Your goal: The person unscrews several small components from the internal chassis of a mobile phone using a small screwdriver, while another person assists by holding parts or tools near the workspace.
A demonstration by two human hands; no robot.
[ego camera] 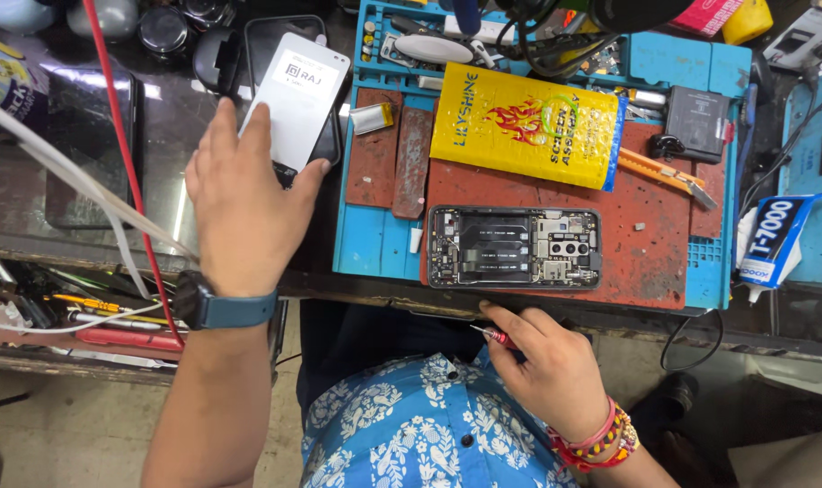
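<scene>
Nearest, we logged our right hand (555, 366) closed round a small red screwdriver (497, 336) at the bench's near edge. Just beyond lay the opened phone (514, 248), back off and boards bare, on the red mat (646, 262). Left, our left hand (239, 194) gripped a white back cover (295, 95). Farthest lay a yellow pouch (524, 125). Reassembly looked undone.

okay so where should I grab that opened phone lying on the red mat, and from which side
Probably by its two long edges, from above: the opened phone lies flat, exposed circuitry facing up, so keep fingers on the frame. Both long sides look free on the red mat.
</scene>
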